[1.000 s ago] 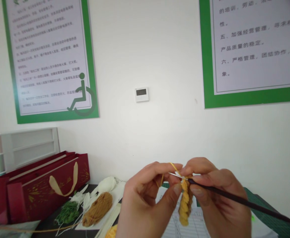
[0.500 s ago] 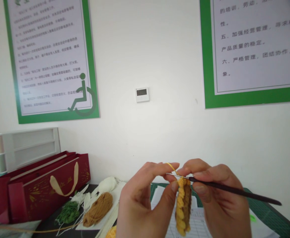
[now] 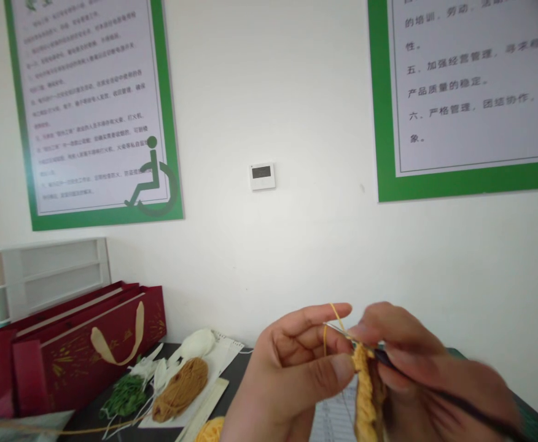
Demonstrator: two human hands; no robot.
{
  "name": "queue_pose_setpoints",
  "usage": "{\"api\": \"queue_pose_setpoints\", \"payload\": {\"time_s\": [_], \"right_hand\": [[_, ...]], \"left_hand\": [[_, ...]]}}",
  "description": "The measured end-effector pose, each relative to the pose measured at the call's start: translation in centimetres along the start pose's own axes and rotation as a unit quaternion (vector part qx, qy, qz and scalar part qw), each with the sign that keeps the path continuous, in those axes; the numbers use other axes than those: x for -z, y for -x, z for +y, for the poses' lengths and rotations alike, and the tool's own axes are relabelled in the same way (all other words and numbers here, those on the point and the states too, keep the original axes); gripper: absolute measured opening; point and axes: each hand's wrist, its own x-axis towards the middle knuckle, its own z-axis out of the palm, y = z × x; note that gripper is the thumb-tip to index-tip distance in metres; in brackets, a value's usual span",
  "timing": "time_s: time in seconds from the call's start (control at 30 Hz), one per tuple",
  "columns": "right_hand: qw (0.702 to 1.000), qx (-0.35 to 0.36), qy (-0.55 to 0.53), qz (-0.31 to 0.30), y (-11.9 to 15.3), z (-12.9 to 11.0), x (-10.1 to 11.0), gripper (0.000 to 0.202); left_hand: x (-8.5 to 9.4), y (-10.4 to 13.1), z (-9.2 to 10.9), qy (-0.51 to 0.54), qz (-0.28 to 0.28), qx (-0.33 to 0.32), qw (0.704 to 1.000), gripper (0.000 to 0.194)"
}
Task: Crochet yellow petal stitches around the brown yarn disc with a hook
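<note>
My left hand [image 3: 296,374] pinches the top edge of a yellow crocheted piece [image 3: 365,393] between thumb and fingers. A strand of yellow yarn [image 3: 337,316] runs over its raised index finger. In my right hand [image 3: 439,374], somewhat blurred, is a crochet hook [image 3: 428,387] with a dark handle. The hook's thin metal tip points left, at the top of the piece and beside the yarn strand. The crocheted piece hangs down between both hands, its lower end cut off by the frame.
On the dark table at left lie a brown yarn skein [image 3: 181,388], green yarn [image 3: 125,396] and a white yarn ball [image 3: 198,344]. Behind them stand dark red gift bags [image 3: 89,356] and a drawer unit [image 3: 61,264]. A yellow yarn ball [image 3: 210,430] and printed papers [image 3: 331,417] lie nearer.
Both hands have moved right and slightly down with the crocheted piece. The right hand has turned, so the hook slopes more steeply. A loop of yarn now shows near the hook tip.
</note>
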Motion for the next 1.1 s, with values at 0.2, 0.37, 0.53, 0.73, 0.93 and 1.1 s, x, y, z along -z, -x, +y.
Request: {"api": "queue_pose_setpoints", "payload": {"time_s": [0.2,0.37,0.53,0.73,0.93,1.1], "right_hand": [[0.950,-0.190,-0.249,-0.006,-1.9,-0.6,-1.5,0.003],[0.952,-0.196,-0.233,-0.027,-1.6,-0.4,-0.9,0.004],[0.955,-0.198,-0.216,-0.039,-1.8,-0.5,-0.7,0.005],[0.958,-0.191,-0.204,-0.056,-1.8,-0.3,-0.3,0.007],[0.961,-0.182,-0.195,-0.067,-1.9,-0.3,-0.1,0.007],[0.969,-0.161,-0.173,-0.076,-2.1,-0.4,0.1,0.007]], "left_hand": [[0.3,0.0,0.1,-0.103,0.063,-0.125,0.985,0.035],[0.1,0.3,0.2,-0.137,0.090,-0.135,0.977,0.034],[0.1,0.4,0.4,-0.141,0.087,-0.143,0.976,0.032],[0.3,0.5,0.5,-0.137,0.081,-0.146,0.976,0.030],[0.2,0.5,0.4,-0.143,0.091,-0.147,0.974,0.028],[0.2,0.5,0.5,-0.149,0.086,-0.153,0.973,0.028]]}}
